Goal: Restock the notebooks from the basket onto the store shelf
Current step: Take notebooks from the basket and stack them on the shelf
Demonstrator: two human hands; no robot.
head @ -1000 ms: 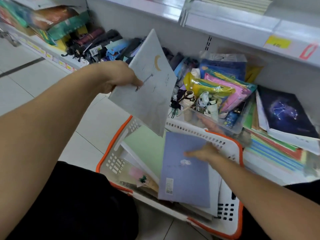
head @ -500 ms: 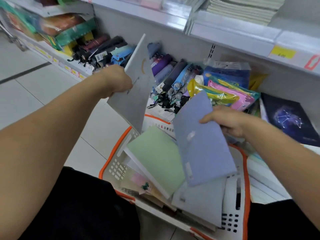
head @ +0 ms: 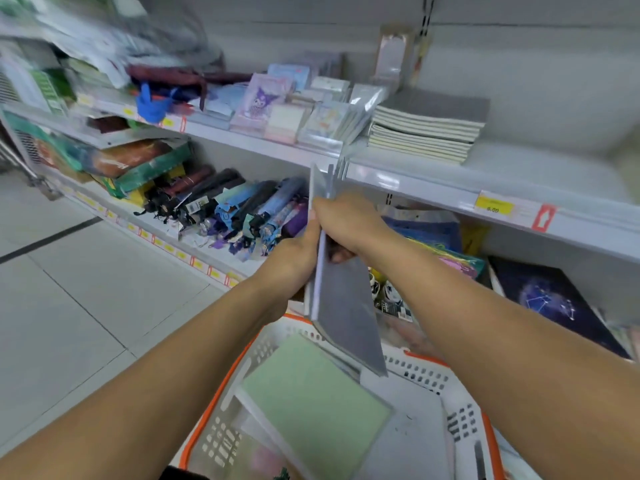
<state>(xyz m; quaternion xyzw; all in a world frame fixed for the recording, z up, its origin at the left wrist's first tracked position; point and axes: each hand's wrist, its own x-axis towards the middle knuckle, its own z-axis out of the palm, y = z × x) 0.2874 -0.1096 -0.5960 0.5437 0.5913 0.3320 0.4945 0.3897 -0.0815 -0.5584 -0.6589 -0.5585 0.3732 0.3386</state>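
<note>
Both my hands hold two thin notebooks (head: 341, 306) pressed together and standing on edge above the basket (head: 450, 375). My left hand (head: 294, 258) grips them from the left side, my right hand (head: 346, 220) from the right with fingers curled round the covers. The outer cover is greyish-blue. A green notebook (head: 311, 403) lies on top of others inside the white basket with orange rim. A stack of grey notebooks (head: 426, 129) sits on the upper shelf (head: 433, 188) just beyond the hands.
Packaged stationery (head: 294, 109) fills the upper shelf left of the grey stack. Folded umbrellas (head: 235, 209) lie on the lower shelf at left. A dark constellation notebook (head: 550, 299) rests lower right. Tiled floor (head: 86, 289) spreads to the left.
The two hands came together, joining the grey and the blue notebook into one upright pair. The view tilted up, showing the upper shelf.
</note>
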